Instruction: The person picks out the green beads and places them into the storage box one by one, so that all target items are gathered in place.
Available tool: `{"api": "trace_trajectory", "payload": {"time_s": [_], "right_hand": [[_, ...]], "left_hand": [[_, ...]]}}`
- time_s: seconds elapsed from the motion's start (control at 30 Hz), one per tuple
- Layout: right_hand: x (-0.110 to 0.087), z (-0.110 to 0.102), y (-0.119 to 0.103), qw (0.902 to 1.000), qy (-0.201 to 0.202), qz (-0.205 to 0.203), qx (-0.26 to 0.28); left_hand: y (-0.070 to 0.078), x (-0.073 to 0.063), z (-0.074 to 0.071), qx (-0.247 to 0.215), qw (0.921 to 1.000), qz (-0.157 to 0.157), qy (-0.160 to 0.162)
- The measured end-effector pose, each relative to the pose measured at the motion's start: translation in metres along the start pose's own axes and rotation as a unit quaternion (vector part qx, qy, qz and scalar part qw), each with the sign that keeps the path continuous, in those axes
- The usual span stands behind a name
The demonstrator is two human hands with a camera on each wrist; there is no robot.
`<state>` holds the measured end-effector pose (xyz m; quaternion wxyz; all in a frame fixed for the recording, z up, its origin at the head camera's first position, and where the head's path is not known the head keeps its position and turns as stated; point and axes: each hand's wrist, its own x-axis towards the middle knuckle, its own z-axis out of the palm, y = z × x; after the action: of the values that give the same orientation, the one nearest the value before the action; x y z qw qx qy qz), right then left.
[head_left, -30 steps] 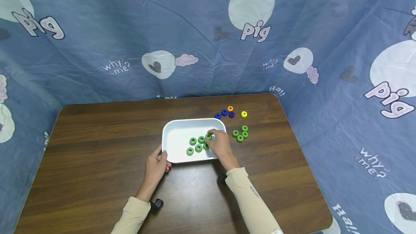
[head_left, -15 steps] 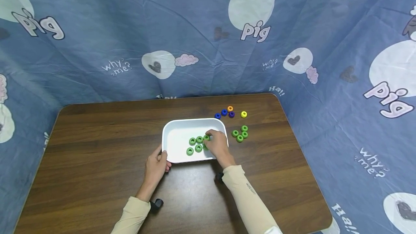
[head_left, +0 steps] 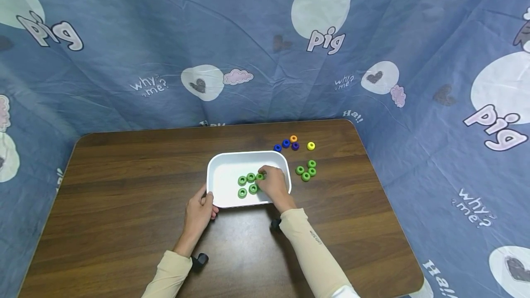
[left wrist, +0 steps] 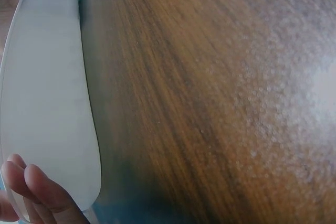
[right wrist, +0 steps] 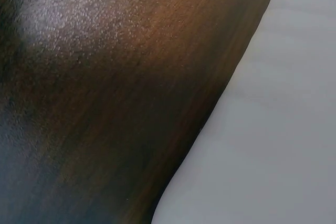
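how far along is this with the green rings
Looks done: several green rings sit in two rows in the white tray. In hand: the right hand pinches a green ring at the far row's right end, while the left hand holds the tray. Likely left: four green rings on the table beside the tray. Whether the other-coloured rings belong is unclear.

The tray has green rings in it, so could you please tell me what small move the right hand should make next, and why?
I would probably let go of the end ring and lift the right hand: that ring sits beside the far row's other rings, while the left hand holds the tray near its corner.
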<state>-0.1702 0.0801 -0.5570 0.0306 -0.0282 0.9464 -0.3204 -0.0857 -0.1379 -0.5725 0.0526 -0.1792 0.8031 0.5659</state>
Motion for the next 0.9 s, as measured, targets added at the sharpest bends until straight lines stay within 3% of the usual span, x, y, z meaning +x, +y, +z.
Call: {"api": "trace_trajectory", "payload": {"time_s": [0.4, 0.67, 0.9], "right_hand": [[-0.001, -0.005, -0.001, 0.9999, -0.002, 0.002, 0.012], [-0.004, -0.036, 0.001, 0.9964, 0.052, 0.008, 0.066], [-0.011, -0.07, 0.023, 0.9852, 0.122, 0.047, 0.111]], "left_hand": [[0.0, 0.001, 0.001, -0.002, 1.0, 0.001, 0.003], [0.003, 0.002, 0.001, -0.006, 1.0, 0.001, 0.001], [0.003, 0.001, 0.001, -0.011, 0.9999, -0.004, -0.002]]}}
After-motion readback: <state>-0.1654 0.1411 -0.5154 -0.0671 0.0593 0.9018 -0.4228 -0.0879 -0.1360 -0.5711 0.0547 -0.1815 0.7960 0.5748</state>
